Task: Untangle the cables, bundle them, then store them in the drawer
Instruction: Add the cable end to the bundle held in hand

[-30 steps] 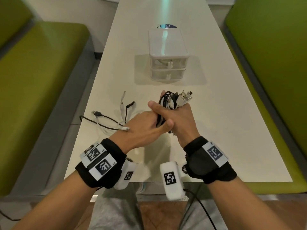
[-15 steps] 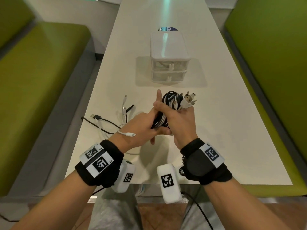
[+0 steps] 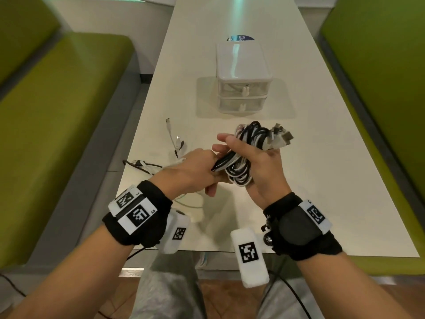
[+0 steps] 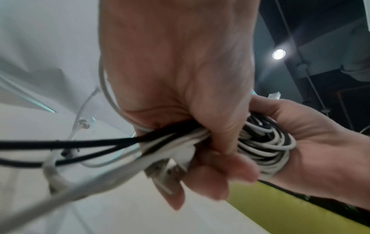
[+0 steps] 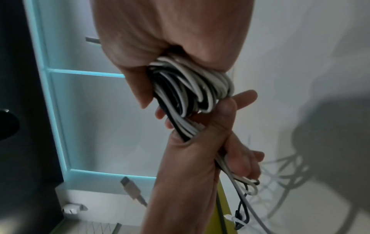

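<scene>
- The right hand [image 3: 257, 171] is clenched round a coil of black and white cables [image 3: 239, 171], held above the bench [image 3: 322, 180]; the plug ends [image 3: 279, 138] stick out past the far side of the fist. Judged purpose: this hand serves as the fixed core on which the bundle is built.
- The left hand [image 3: 193, 169] grips the trailing strands [image 4: 112, 142] just beside the coil, fingers [image 4: 218, 172] curled round them with a white USB plug [image 4: 170, 167] caught in the grasp. Judged purpose: to feed and tension the loose lengths for wrapping.
- The loose tails [image 3: 147, 165] run from the left hand down to the near-left part of the bench, where several connectors [image 3: 171, 134] lie. Bundling is judged not yet complete.
- The drawer unit [image 3: 242, 77], white, two tiers, stands well apart from the hands, further along the bench centre. Both drawers appear closed; storage not yet begun.
- Edges: the tails lie close to the left bench edge [image 3: 135, 143]; a sharp pull could drag a plug over it or snag it.
- Open room: bare bench surface lies between hands and drawer unit and to the right. Green seats [image 3: 57, 111] flank both sides.
</scene>
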Demonstrator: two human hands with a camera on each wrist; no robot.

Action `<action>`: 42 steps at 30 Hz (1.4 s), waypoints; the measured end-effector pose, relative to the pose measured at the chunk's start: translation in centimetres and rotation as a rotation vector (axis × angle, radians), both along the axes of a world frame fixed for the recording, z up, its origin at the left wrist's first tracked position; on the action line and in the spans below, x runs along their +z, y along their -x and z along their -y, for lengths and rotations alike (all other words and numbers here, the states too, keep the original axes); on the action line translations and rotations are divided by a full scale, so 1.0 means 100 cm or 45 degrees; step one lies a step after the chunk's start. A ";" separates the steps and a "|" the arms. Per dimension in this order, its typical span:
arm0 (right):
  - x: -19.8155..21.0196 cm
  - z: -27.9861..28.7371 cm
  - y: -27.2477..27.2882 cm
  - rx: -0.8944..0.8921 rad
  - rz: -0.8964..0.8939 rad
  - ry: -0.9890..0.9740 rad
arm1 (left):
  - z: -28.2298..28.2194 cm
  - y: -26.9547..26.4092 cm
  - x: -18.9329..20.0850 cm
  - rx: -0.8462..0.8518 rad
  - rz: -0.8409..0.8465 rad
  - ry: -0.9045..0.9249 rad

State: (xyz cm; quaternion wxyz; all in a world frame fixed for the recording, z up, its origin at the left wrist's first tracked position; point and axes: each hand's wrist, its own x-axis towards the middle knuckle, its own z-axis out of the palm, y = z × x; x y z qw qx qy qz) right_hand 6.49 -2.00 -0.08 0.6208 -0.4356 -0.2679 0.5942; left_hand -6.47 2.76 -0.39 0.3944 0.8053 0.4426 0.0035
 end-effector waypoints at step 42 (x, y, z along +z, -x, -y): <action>0.003 0.000 -0.023 0.287 0.427 -0.189 | -0.021 0.027 -0.010 -0.282 -0.244 -0.152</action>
